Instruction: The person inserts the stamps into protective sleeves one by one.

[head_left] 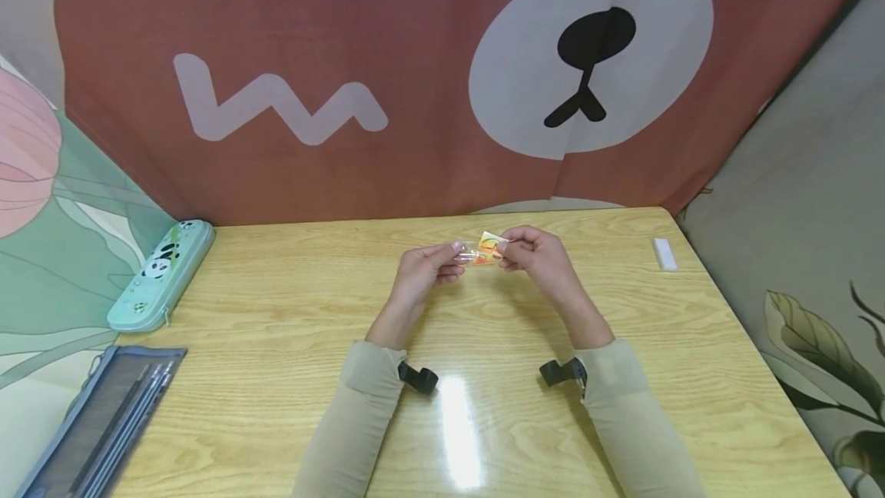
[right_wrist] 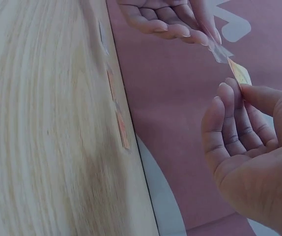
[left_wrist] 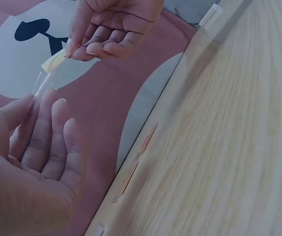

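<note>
My left hand [head_left: 423, 271] pinches a small clear plastic sleeve [right_wrist: 219, 52] between thumb and forefinger. With thumb and forefinger, my right hand [head_left: 546, 260] grips a small yellow-and-orange card [head_left: 489, 243]. The card's end meets the sleeve's edge between the hands, above the back part of the table. In both wrist views the other fingers of each hand are loosely bent. Flat orange pieces [left_wrist: 128, 182] with clear ends show on the tabletop near its back edge, below the hands; the hands and card overlap them in the head view.
The wooden table [head_left: 276, 298] bears a white eraser-like block [head_left: 664, 254] at the back right. A mint pencil case [head_left: 162, 275] with a panda lies at the left, with a mesh pouch [head_left: 104, 421] of pencils nearer. A brown bear-print cloth [head_left: 415, 167] hangs behind.
</note>
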A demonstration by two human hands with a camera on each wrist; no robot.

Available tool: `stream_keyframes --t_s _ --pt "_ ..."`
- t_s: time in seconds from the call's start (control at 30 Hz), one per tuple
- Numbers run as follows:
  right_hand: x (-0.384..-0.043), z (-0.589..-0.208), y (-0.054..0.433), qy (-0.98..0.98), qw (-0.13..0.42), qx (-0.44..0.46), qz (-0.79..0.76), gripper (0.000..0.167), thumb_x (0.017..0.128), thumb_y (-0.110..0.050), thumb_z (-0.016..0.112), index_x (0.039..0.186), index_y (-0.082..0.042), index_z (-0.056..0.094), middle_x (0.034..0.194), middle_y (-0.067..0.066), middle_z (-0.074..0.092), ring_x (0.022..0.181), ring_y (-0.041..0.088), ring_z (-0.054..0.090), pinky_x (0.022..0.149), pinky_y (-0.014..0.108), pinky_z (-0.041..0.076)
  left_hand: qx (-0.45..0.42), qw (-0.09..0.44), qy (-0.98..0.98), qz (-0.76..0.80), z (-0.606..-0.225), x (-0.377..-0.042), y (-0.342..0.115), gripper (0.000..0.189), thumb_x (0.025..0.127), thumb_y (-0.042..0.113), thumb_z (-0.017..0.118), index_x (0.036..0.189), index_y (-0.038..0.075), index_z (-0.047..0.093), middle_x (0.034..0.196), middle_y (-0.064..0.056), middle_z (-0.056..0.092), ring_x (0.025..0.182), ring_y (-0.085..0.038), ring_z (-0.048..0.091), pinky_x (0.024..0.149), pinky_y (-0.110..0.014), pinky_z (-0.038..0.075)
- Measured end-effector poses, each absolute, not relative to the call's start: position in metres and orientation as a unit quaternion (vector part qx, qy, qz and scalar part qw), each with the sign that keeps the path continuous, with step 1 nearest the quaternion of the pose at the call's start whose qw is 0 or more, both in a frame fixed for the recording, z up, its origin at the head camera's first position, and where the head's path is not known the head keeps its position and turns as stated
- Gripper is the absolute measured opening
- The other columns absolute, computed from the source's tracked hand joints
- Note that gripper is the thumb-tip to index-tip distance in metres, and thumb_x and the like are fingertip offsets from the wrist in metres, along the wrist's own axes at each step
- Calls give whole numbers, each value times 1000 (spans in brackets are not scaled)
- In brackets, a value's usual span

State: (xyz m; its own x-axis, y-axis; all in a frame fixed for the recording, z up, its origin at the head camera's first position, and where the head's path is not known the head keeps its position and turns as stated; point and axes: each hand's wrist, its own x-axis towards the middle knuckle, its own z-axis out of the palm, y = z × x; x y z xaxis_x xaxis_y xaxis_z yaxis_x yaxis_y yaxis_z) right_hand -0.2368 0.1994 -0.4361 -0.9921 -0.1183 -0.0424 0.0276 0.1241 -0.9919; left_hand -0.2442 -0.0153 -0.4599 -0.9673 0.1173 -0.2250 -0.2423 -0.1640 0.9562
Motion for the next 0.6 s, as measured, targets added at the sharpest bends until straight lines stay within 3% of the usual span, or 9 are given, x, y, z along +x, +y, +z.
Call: stream_keyframes --t_s 0.23,0.37,0.6 --pt "-237 -439 199 779 65 -54 -621 24 97 -14 69 112 5 68 86 1 70 73 12 68 74 27 61 -48 108 625 772 -460 -244 -14 30 94 24 74 110 -2 76 78 3 77 66 -6 71 64 -20 60" --pt "-237 -438 200 784 78 -47 -614 25 96 -14 68 111 6 69 88 5 71 74 10 68 78 33 62 -42 97 627 772 -460 -243 -13 29 94 24 74 108 -2 77 77 4 77 64 -5 69 62 -20 58" --pt "-238 -437 203 780 85 -38 -619 27 96 -13 68 113 7 68 89 5 71 74 11 67 77 32 63 -46 81 627 774 -460 -243 -10 27 93 24 76 102 -2 78 83 -10 78 63 -7 69 65 -23 60"
